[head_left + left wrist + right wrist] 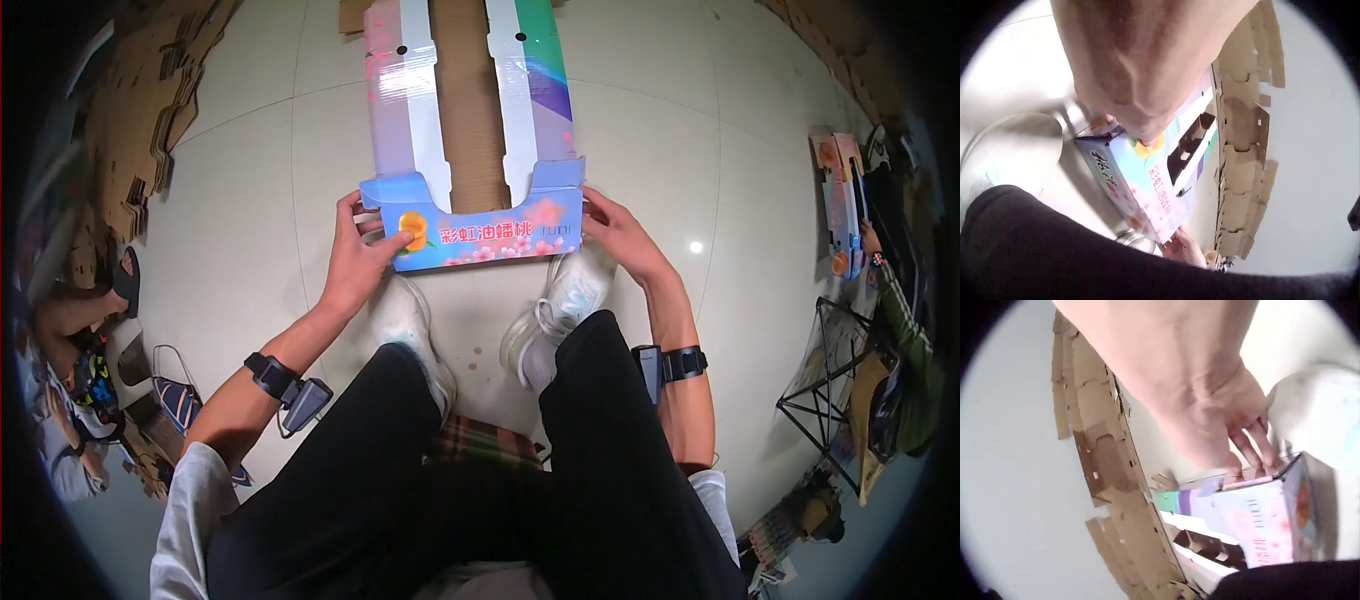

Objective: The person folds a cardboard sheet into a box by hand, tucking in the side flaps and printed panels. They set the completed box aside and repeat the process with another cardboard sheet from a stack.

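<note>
A printed cardboard fruit box (480,240) lies on the floor between my feet, its near panel blue with pink blossoms, an orange fruit and red lettering. White inner flaps line a long brown opening down its middle. My left hand (358,255) grips the near left corner, thumb on the panel by the printed fruit and fingers at the side. At the near right corner my right hand (625,240) holds the box by its side. In the right wrist view, the right fingers (1249,450) lie bent against that side wall; the thumb is hidden there.
White shoes (575,290) stand close to the box's near edge. Stacked brown cardboard sheets (125,130) line the left side. To the right, another person's hand touches a similar printed box (840,205), near a black-framed stand (825,345). Someone's leg (75,315) shows at far left.
</note>
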Tool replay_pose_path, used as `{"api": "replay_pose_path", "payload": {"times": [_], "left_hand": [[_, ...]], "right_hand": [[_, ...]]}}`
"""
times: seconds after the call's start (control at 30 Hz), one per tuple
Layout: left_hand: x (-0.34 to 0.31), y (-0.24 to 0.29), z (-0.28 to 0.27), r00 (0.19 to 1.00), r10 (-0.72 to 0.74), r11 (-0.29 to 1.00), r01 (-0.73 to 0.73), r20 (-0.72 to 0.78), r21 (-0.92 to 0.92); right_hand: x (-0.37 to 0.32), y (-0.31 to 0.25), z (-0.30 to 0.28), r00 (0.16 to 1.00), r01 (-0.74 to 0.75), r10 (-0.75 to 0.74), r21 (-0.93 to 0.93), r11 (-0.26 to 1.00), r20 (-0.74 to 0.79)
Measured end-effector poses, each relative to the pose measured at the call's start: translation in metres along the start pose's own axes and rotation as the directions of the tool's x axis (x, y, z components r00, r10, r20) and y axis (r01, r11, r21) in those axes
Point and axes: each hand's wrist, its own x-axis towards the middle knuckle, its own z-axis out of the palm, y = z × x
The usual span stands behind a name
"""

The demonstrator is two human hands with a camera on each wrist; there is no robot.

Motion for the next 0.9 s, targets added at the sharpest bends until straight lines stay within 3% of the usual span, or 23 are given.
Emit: {"api": "replay_pose_path", "payload": {"times": [0.13,0.23,0.37,0.47,0.57,0.67,0.77,0.9], "left_hand": [[0.007,0.007,-0.001,0.999,-0.002,0.999,-0.001,0.048,0.055],[0.006,0.009,-0.006,0.994,0.074,0.983,-0.086,0.076,0.161],[0.004,0.005,-0.009,0.962,0.257,0.9,-0.271,0.086,0.34],[0.003,0.013,-0.009,0.956,0.278,0.896,-0.294,0.096,0.331],[0.001,0.023,-0.008,0.963,0.256,0.914,-0.271,0.087,0.302],[0.008,0.026,-0.007,0.989,0.146,0.96,-0.145,0.012,0.239],[0.025,0.025,-0.006,0.989,0.149,0.939,-0.141,-0.002,0.313],[0.04,0.016,-0.01,0.996,-0.034,0.996,0.027,0.077,0.081]], "right_hand": [[-0.001,-0.015,-0.015,0.985,-0.032,0.054,0.139,0.99,-0.163],[-0.002,-0.037,-0.004,0.936,0.141,-0.192,-0.187,0.972,-0.294],[0.0,-0.051,0.019,0.908,0.154,-0.257,-0.307,0.939,-0.332],[0.002,-0.052,0.024,0.876,0.183,-0.292,-0.296,0.938,-0.385],[-0.003,-0.053,0.03,0.864,0.165,-0.27,-0.266,0.95,-0.426],[-0.002,-0.051,0.032,0.867,0.116,-0.236,-0.284,0.952,-0.439],[0.005,-0.044,0.028,0.875,0.103,-0.226,-0.291,0.951,-0.428],[0.009,-0.05,0.02,0.895,-0.003,-0.173,-0.393,0.92,-0.412]]}}
